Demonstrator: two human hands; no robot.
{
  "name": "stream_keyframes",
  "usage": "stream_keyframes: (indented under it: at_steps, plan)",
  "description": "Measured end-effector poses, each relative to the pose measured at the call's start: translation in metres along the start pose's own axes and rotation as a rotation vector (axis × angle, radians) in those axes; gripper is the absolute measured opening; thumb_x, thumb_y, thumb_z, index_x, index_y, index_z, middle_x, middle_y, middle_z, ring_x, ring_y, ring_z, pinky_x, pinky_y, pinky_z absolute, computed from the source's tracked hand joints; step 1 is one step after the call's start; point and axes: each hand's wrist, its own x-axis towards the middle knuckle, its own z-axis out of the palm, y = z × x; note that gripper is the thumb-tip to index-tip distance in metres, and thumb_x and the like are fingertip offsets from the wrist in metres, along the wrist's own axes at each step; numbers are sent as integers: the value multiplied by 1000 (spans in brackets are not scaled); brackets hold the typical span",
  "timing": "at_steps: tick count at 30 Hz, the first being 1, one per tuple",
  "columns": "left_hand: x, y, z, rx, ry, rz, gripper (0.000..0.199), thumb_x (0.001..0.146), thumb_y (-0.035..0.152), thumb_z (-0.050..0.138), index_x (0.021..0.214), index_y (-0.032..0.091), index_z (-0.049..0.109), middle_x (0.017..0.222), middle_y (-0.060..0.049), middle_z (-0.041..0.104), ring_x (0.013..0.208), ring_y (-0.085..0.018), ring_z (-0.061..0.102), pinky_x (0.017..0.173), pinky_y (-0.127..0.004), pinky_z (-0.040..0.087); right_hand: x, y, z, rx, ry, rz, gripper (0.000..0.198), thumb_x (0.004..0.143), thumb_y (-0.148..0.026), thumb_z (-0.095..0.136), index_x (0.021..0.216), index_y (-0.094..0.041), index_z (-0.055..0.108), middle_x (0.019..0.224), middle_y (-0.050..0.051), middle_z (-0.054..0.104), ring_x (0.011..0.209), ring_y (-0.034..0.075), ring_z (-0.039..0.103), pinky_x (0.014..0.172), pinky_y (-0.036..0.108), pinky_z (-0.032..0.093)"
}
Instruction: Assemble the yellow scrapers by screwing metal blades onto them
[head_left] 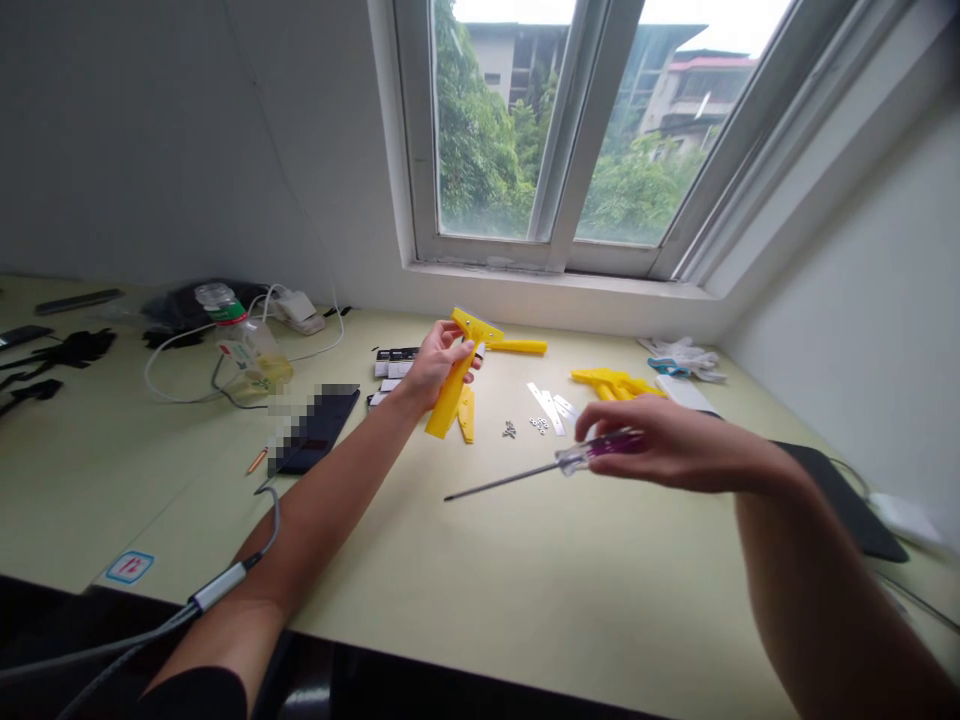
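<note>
1. Screwdriver: clear and purple plastic handle, slim round steel shaft, dark tip. Roughly level above the desk, tip pointing left, apart from the yellow part.
2. Right hand: grip closed around the screwdriver handle, palm down, slightly blurred.
3. Left hand: grip clasping a yellow scraper at the neck, thumb on top.
4. That scraper: smooth plastic, T-shaped. Long straight handle slopes down toward the wearer; wide wedge head on top, small round metal fasteners showing in it. Held up over the desk, left of the screwdriver.
5. Behind it, on the desk: straight yellow bar, same glossy plastic. Below the left fingers: flat yellow plate, tapered, with small holes.
6. Center, loose: tight heap of screws, shiny metal. Just right, a scatter of small metal bits, ring-like; too small to tell nuts from washers.
7. Beside those: thin flat strips, pale, smooth, straight-edged, fanned out.
8. Farther right: jumbled pile of yellow parts, then crumpled white gloves, soft fabric, bit of blue on them.
9. Left of the scraper: small black-and-white packs, boxy, partly behind the left hand. Farther left, a clear plastic bottle, green label, yellowish liquid inside, tilted look.
10. Desk surface: matte, pale yellow-green.
</note>
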Motion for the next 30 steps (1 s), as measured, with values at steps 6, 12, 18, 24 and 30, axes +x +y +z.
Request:
stream_keyframes:
  at_steps: [6, 12, 18, 24, 30]
  plan:
    - [1, -13, 0, 20, -56, 35, 40, 71, 24, 75, 98, 22, 45, 121, -5, 52, 57, -6, 58, 40, -19, 42, -29, 16, -34, 251, 842, 94, 35, 79, -34, 74, 109, -15, 74, 63, 3, 66, 48, 10, 52, 41, 22, 42]
    - [-1, -19, 5, 14, -71, -6, 39, 72, 24, 75, 96, 22, 46, 120, -4, 51, 57, -6, 58, 41, -19, 42, -16, 28, -28, 192, 822, 109, 35, 75, -39, 76, 102, -16, 78, 72, 5, 72, 58, 11, 63, 55, 21, 55]
    - [-4, -17, 7, 11, -76, -31, 40, 71, 24, 76, 96, 22, 45, 119, -5, 51, 57, -5, 57, 41, -19, 42, -9, 29, -23, 175, 764, 108, 37, 74, -46, 76, 102, -22, 78, 83, 6, 76, 67, 16, 69, 64, 28, 60]
    - [-6, -14, 10, -1, -79, -49, 41, 69, 23, 76, 96, 22, 44, 118, -4, 52, 57, -5, 56, 41, -19, 42, -8, 37, -21, 139, 774, 97, 33, 76, -48, 74, 101, -26, 78, 85, 5, 76, 70, 20, 69, 65, 35, 61]
    - [-6, -14, 10, -14, -93, -64, 37, 73, 20, 74, 95, 22, 45, 121, -7, 51, 59, -6, 57, 41, -19, 42, -6, 40, -20, 104, 758, 88, 35, 77, -48, 73, 103, -25, 77, 83, 5, 76, 68, 20, 69, 63, 35, 59]
